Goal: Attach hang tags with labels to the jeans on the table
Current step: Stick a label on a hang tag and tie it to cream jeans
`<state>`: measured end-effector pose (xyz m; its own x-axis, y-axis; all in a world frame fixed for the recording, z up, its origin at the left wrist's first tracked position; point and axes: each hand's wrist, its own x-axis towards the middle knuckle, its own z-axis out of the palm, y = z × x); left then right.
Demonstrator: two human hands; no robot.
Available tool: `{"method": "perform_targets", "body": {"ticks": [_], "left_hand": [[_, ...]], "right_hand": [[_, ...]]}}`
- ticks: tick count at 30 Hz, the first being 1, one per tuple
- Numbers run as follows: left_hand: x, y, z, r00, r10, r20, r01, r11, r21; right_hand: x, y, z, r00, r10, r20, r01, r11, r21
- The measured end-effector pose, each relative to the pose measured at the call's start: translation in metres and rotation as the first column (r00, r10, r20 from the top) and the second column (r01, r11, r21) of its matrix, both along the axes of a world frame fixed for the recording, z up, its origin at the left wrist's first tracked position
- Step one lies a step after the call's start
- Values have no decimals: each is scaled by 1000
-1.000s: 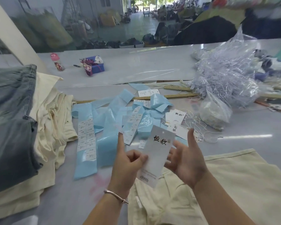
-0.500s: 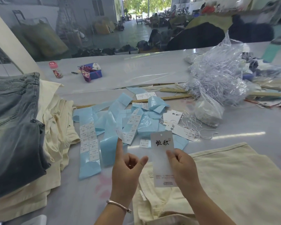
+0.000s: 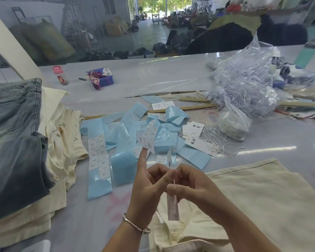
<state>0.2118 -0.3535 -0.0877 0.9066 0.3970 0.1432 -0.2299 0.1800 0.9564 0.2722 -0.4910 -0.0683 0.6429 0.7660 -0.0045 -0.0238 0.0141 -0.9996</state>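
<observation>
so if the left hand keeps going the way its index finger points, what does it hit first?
Probably the small white label already at the left hand's fingertip, then the blue backing strips; depth unclear.

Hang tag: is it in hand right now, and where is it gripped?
Yes. The hang tag, turned edge-on, is pinched near its upper half between the right hand and the left hand; its lower end hangs free over the cream jeans.

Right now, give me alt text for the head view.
Both hands pinch a white hang tag, seen edge-on, over cream jeans; the left hand has a sticker label on its raised forefinger, the right hand grips beside it. Blue label strips and more tags lie beyond.
</observation>
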Motion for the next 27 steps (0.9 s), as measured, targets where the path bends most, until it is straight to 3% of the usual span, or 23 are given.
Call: {"method": "perform_targets", "body": {"ticks": [21, 23, 27], "left_hand": [[0, -3, 4, 996, 68, 57, -69, 997, 19], [-2, -3, 3, 995, 77, 69, -78, 997, 18], [-5, 4, 5, 986, 140, 90, -138, 990, -24]], "right_hand": [[2, -1, -4, 998, 47, -47, -41, 992, 119], [1, 0, -5, 999, -12, -36, 17, 991, 131], [5, 1, -13, 931, -363, -32, 362, 916, 174]]}}
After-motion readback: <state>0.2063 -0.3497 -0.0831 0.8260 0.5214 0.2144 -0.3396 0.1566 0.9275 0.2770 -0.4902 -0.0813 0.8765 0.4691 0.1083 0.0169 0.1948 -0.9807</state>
